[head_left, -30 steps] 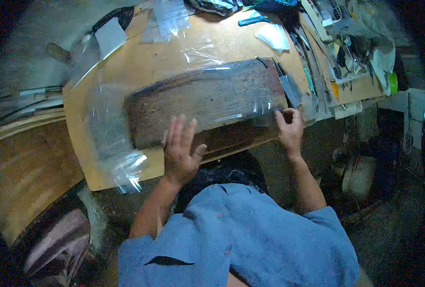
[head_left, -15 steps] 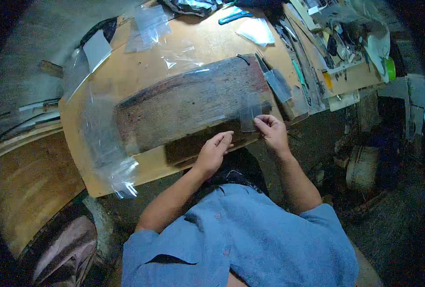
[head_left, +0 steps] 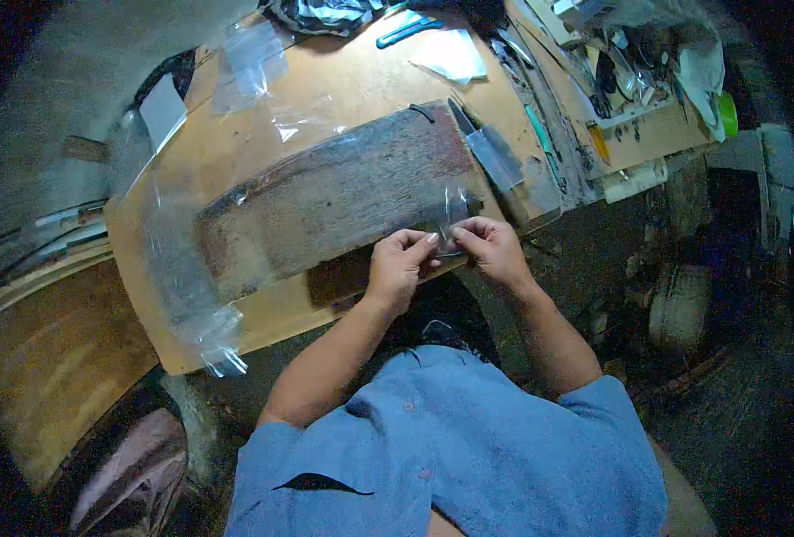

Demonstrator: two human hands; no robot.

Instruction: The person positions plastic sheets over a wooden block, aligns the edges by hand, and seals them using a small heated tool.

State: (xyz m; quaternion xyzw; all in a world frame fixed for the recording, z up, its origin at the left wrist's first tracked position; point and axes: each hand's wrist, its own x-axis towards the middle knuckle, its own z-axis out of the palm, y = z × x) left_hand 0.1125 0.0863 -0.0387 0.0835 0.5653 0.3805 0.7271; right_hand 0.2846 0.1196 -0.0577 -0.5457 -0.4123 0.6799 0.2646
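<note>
The right hand (head_left: 493,252) pinches a clear film (head_left: 453,208) by its near edge, over the board's near right corner. The left hand (head_left: 399,268) has its thumb and fingers drawn together right beside that pinch; whether it grips the film too, I cannot tell. The board (head_left: 334,201) lies close to the table's near edge. By the look of it, work on this piece is under way, not finished: it has not been let go. Other film (head_left: 204,327) lies along the table's (head_left: 379,76) left edge, untouched by either hand.
</note>
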